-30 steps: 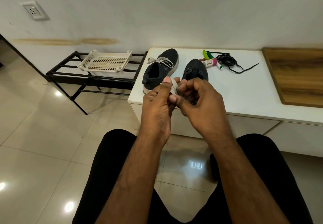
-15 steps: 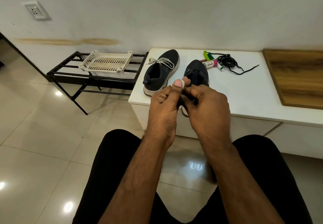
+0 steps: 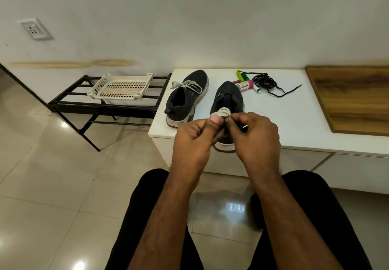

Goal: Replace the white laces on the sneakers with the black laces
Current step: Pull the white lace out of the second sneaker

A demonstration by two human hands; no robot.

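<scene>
Two dark sneakers stand on the white bench (image 3: pixel 284 118). The left sneaker (image 3: pixel 186 97) still carries a white lace (image 3: pixel 186 85) through its eyelets. The right sneaker (image 3: pixel 228 99) shows no lace. In front of its heel my left hand (image 3: pixel 194 137) and my right hand (image 3: pixel 257 137) meet, both pinching a small bundled white lace (image 3: pixel 223 113) that sticks up between the thumbs. A tangle of black laces (image 3: pixel 265 81) lies at the back of the bench, apart from both hands.
Small tubes and a green clip (image 3: pixel 245 80) lie beside the black laces. A wooden board (image 3: pixel 353 99) covers the bench's right end. A white plastic basket (image 3: pixel 121 86) sits on a black metal rack (image 3: pixel 101 105) to the left. Tiled floor and my legs lie below.
Both hands moved slightly away from me toward the right sneaker's heel. The white lace now shows as a tighter wad above the thumbs.
</scene>
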